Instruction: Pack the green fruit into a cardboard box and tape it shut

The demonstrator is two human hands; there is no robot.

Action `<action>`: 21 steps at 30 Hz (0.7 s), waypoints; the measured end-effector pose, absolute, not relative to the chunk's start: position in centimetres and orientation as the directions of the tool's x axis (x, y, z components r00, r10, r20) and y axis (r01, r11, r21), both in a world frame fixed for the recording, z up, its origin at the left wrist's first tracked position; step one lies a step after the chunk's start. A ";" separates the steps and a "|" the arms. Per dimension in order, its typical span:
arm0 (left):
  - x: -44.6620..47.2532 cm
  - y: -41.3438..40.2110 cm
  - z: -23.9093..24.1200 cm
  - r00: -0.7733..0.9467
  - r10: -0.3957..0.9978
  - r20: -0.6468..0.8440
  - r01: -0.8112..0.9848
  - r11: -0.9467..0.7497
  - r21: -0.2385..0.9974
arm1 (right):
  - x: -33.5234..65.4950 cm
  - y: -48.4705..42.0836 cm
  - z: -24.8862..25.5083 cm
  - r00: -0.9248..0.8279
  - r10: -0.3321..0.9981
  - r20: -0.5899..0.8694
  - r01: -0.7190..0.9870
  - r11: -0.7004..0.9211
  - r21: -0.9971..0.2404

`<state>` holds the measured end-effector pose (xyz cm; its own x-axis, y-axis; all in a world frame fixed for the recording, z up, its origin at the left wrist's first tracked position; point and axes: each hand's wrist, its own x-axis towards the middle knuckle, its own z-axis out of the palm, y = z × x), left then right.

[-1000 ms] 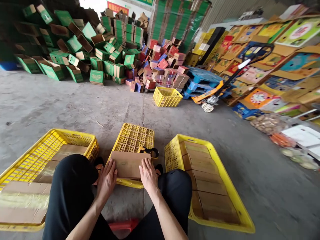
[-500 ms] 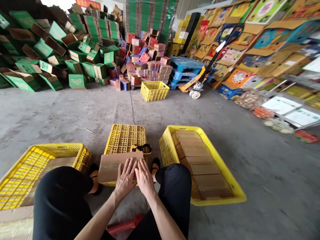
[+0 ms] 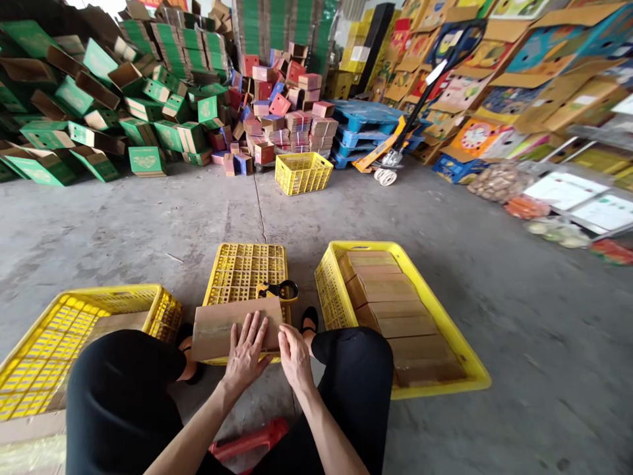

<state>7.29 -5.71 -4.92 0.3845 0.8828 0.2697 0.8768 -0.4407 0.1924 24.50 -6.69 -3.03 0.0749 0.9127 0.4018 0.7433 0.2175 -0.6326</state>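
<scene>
My left hand (image 3: 245, 349) lies flat, fingers spread, on top of a closed brown cardboard box (image 3: 212, 330) with a strip of clear tape along it. At the box's right end, my right hand (image 3: 295, 356) has its fingers curled together against the edge; what they pinch, if anything, is hidden. Under the box stands an upturned yellow plastic crate (image 3: 242, 264) serving as a surface. A yellow and black tape dispenser (image 3: 277, 290) rests on the crate just behind the box.
To the right, a yellow crate (image 3: 475, 376) holds several brown boxes. Another yellow crate (image 3: 158, 310) with boxes stands left. A red stool (image 3: 252, 439) shows between my legs. Farther off are a yellow crate (image 3: 304, 175), a pallet jack (image 3: 390, 158), blue pallets (image 3: 363, 115) and piled green boxes (image 3: 148, 161).
My right hand has gone from lying flat beside the left to curled fingers at the box's right end. The left hand stays flat on the box.
</scene>
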 end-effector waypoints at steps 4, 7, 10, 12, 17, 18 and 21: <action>7.3 -5.7 -5.1 0.387 0.879 0.280 0.874 -0.446 0.192 | 24.6 -5.3 -2.8 0.143 0.908 0.393 0.701 0.187 -0.689; 7.3 -5.7 -5.2 0.394 0.874 0.284 0.869 -0.455 0.194 | 24.5 -4.4 -2.8 0.174 0.910 0.376 0.687 0.161 -0.709; 7.3 -5.7 -5.1 0.398 0.874 0.278 0.868 -0.457 0.196 | 24.3 -3.5 -2.9 0.183 0.910 0.372 0.687 0.152 -0.711; 7.3 -5.6 -5.1 0.396 0.876 0.275 0.869 -0.455 0.196 | 24.2 -2.8 -3.0 0.188 0.910 0.369 0.686 0.146 -0.712; 7.3 -5.5 -5.3 0.396 0.878 0.270 0.866 -0.454 0.207 | 24.2 -0.7 -3.4 0.195 0.910 0.365 0.685 0.140 -0.715; 7.3 -5.5 -5.3 0.396 0.879 0.266 0.867 -0.453 0.207 | 24.3 -0.3 -3.5 0.197 0.911 0.363 0.684 0.137 -0.716; 7.2 -5.4 -5.3 0.395 0.882 0.258 0.870 -0.449 0.203 | 24.6 0.7 -4.1 0.215 0.912 0.350 0.678 0.119 -0.725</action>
<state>7.23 -5.44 -5.26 0.3951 0.8815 0.2583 0.8700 -0.4494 0.2029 24.65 0.68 -4.13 0.2151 0.9116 0.3504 0.6780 0.1189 -0.7254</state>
